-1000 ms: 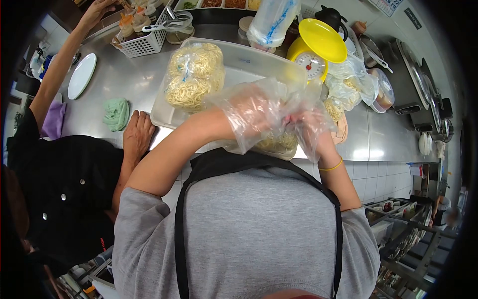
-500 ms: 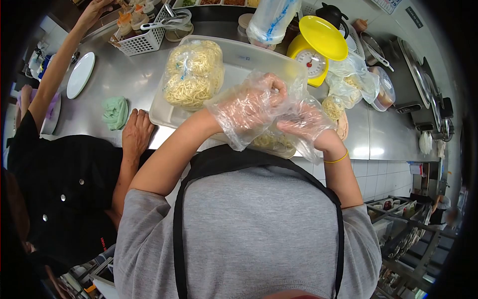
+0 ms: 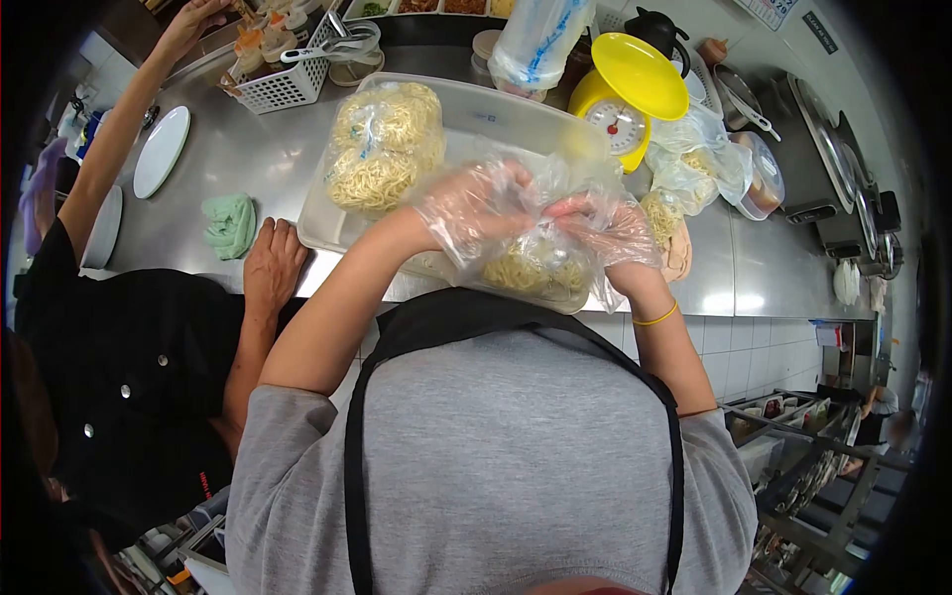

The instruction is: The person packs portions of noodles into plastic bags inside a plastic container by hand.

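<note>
Both my hands wear clear, crinkled plastic gloves and meet over a clear plastic bag of noodles point(image 3: 535, 270) at the front of a plastic tub point(image 3: 466, 99). My right hand point(image 3: 603, 226) is closed, pinching the gathered neck of this bag. On the neck's other side, my left hand point(image 3: 478, 206) is closed on the plastic too, its fingers partly blurred. Pale noodles show through the bag below my hands. A fuller bag of noodles point(image 3: 385, 149) rests at the left end of the tub, touched by neither hand.
At left stands a co-worker in black, one hand point(image 3: 275, 260) on the counter beside a green cloth point(image 3: 229, 225). A yellow scale point(image 3: 617, 124) is behind the tub. Loose noodles point(image 3: 662, 216) and plastic bags point(image 3: 699, 164) lie right. A white basket point(image 3: 283, 89) and plate point(image 3: 161, 152) sit left.
My left hand has lowered from above the bag's neck and its fingers have shifted left. My right hand has moved slightly left, and more of the noodle bag shows below.
</note>
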Action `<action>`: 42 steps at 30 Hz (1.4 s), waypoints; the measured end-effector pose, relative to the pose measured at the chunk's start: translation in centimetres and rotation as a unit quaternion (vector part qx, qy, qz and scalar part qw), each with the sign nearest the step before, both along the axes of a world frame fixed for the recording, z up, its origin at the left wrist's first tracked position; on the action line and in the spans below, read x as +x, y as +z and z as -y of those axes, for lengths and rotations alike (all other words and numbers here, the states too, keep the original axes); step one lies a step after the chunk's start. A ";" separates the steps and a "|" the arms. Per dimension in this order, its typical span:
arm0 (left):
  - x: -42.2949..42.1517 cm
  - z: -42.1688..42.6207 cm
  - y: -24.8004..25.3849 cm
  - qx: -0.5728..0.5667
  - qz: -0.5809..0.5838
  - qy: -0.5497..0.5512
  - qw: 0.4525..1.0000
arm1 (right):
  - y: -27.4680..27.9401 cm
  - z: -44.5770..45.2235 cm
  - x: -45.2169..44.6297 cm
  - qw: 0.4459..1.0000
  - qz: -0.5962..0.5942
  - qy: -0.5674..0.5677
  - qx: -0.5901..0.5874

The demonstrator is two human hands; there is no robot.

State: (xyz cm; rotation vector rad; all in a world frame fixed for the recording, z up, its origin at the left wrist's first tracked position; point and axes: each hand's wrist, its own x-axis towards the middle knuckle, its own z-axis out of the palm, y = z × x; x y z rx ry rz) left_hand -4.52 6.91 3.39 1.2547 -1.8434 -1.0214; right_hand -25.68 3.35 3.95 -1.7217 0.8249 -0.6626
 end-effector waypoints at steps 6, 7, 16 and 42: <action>-0.5 0.1 -0.2 0.000 0.065 -0.013 0.998 | -0.5 -0.1 -0.1 0.996 0.060 -0.033 0.057; -0.4 0.3 -0.7 -0.019 0.063 -0.025 0.998 | -0.5 0.0 0.0 0.997 0.065 -0.028 0.044; -0.7 0.6 -1.5 -0.048 0.068 -0.029 0.996 | 0.3 1.0 -0.8 0.997 -0.019 0.041 0.059; 0.3 1.7 -0.5 0.078 0.034 -0.090 0.992 | -2.7 0.4 0.1 0.819 -0.021 0.056 -0.570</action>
